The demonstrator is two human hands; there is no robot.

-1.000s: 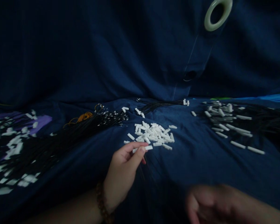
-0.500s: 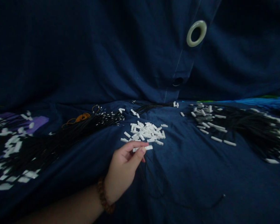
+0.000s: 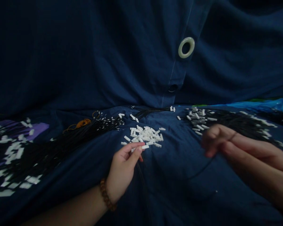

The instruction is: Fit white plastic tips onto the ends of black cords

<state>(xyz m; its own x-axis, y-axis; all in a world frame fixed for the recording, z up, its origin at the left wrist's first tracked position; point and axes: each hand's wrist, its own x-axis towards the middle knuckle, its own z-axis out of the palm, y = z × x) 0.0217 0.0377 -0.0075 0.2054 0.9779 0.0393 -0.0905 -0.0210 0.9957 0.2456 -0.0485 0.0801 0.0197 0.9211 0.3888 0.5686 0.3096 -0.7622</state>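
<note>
My left hand (image 3: pixel 124 168), with a brown bead bracelet at the wrist, pinches a small white plastic connector (image 3: pixel 145 147) between thumb and forefinger. Thin black wires hang down below those fingers. Just beyond lies a loose pile of similar white connectors (image 3: pixel 146 134) on dark blue cloth. On the right, my right hand (image 3: pixel 223 142) is raised and smeared by motion, its fingers closed together. A black wire (image 3: pixel 204 169) runs from beneath its fingertips down toward the middle. One loose wire end with a shiny tip (image 3: pixel 216 191) shows lower down.
Black wire bundles with white connectors lie at the left (image 3: pixel 16 153) and the right (image 3: pixel 240 121). Bare shiny wire tips (image 3: pixel 113 122) and an orange tie (image 3: pixel 82 123) sit left of the pile. A hanging blue cloth (image 3: pixel 132 56) with a pale ring (image 3: pixel 186 47) rises behind.
My right hand has come into view from the right, with a black wire at its fingers. The left hand keeps its pinch on the connector; the whole view has shifted slightly.
</note>
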